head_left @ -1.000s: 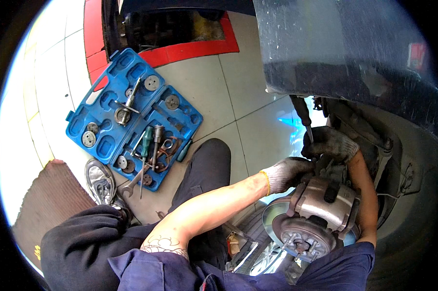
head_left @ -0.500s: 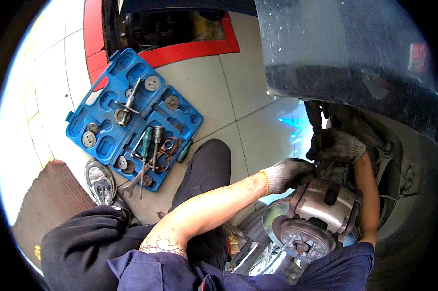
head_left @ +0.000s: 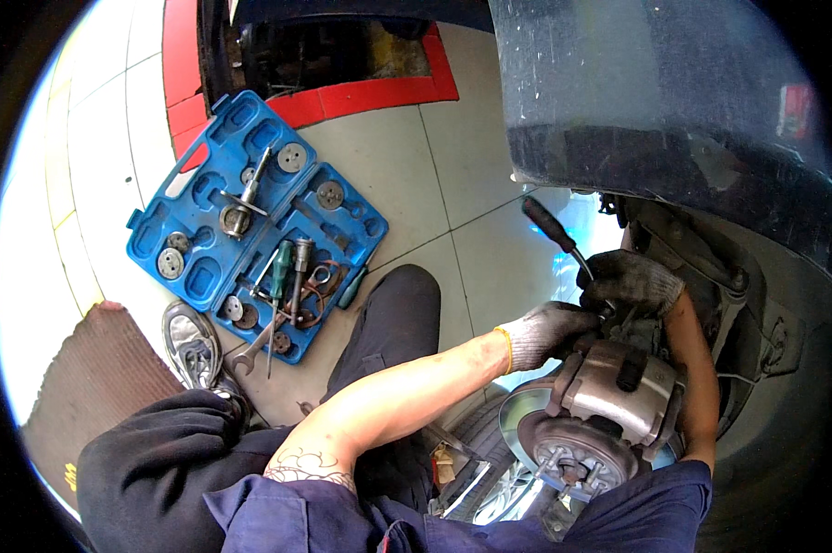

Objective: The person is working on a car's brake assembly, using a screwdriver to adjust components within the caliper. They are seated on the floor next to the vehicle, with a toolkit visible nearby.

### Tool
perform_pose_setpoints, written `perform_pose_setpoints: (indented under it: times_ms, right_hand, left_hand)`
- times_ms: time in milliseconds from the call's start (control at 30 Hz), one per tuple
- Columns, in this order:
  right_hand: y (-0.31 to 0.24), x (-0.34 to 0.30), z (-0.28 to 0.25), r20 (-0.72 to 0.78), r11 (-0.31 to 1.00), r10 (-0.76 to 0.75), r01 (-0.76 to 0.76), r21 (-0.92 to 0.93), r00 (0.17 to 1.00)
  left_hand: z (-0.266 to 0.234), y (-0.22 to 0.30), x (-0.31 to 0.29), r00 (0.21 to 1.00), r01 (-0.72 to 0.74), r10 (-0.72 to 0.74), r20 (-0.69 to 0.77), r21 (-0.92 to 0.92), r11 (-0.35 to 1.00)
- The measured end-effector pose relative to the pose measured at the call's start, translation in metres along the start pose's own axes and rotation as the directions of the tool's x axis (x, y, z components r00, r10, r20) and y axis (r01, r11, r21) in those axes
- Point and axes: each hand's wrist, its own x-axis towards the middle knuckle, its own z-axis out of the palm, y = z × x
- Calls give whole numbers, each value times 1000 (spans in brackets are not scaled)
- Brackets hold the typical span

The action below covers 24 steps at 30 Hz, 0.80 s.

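My right hand, in a grey-and-black work glove, is closed round the metal shaft of a ratchet wrench. Its black handle sticks out up and left past the fingers. Close by on the left, my left hand, gloved too, has its fingers curled in by the wrench's head end; what they grip is hidden. Both hands are behind the brake caliper, a bare metal block over the brake disc. The wheel hub with its studs faces me.
An open blue tool case lies on the tiled floor at left, holding round metal adapters, a green-handled screwdriver and an open-end wrench. Dark bodywork overhangs at upper right. A red-edged floor pit is at the top.
The ratchet wrench's black handle has swung into sight, pointing up and left from my right hand. My right hand has turned and shifted slightly; the left has barely moved.
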Motion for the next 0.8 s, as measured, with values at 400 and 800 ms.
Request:
perform_pose_setpoints:
  times_ms: [400, 800]
  right_hand:
    - [7, 0, 3, -26, 982, 47, -41, 185, 999]
    - [89, -53, -11, -371, 884, 33, -200, -422, 928]
  left_hand:
    - [0, 15, -4, 934, 335, -330, 139, -667, 666]
    - [11, -15, 2, 998, -63, 50, -49, -328, 943]
